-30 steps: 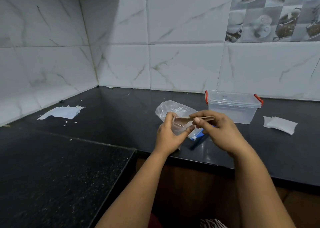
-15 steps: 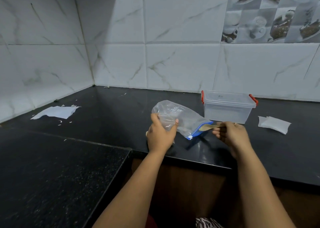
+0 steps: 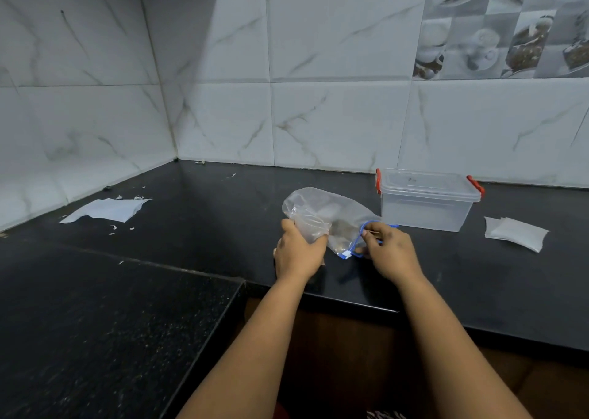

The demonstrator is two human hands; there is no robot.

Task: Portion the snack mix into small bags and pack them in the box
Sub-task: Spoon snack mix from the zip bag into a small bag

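Note:
A large clear zip bag [image 3: 342, 210] with a blue rim lies on the black counter [image 3: 197, 214], its mouth facing my right hand and a little brown snack mix inside. My left hand [image 3: 298, 253] grips a small clear bag [image 3: 310, 226] in front of the large one. My right hand [image 3: 387, 251] holds a thin wooden spoon handle [image 3: 371, 233] at the blue mouth; the spoon's bowl is inside the bag. A clear plastic box [image 3: 425, 203] with red latches and its lid on stands behind to the right.
A stack of small white bags [image 3: 514, 234] lies right of the box. A torn white sheet [image 3: 106, 210] with scraps lies at the left near the tiled wall. The counter's front edge runs just below my hands, with a lower counter section at the left.
My right hand carried the spoon from the small bag's mouth to the right, then pushed it into the large bag's blue opening. My left hand kept holding the small bag.

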